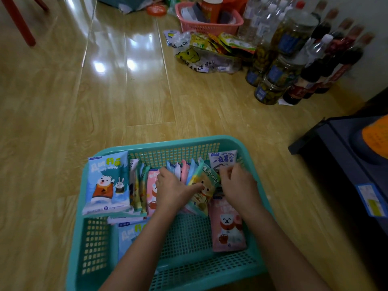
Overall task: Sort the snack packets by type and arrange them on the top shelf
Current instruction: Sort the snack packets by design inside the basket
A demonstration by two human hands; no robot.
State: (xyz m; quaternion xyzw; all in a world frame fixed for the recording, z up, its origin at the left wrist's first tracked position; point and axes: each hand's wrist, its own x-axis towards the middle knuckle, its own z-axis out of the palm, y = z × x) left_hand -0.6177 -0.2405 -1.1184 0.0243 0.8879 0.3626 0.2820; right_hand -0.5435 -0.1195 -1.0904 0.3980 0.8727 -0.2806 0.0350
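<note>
A teal mesh basket (pixel 184 143) sits on the wooden floor and holds several cartoon-printed packets. A blue bear-and-rabbit packet (pixel 107 183) leans at the left, with a row of upright packets beside it. My left hand (pixel 174 190) lies on that row, thumb against a green-yellow packet (pixel 204 186). My right hand (pixel 237 183) has its fingers curled over packets at the basket's right, just under a white packet (pixel 223 160); whether they grip one is hidden. A pink bear packet (pixel 227 225) lies flat below that hand.
Beyond the basket, a pink basket (pixel 207 26) holds boxes and a cup. A clear bag of yellow-green snack packets (pixel 212 51) lies beside jars (pixel 273 80) and bottles (pixel 327 59) along the wall. A dark cabinet (pixel 340 164) stands at the right. Red furniture legs (pixel 21 24) are at the far left.
</note>
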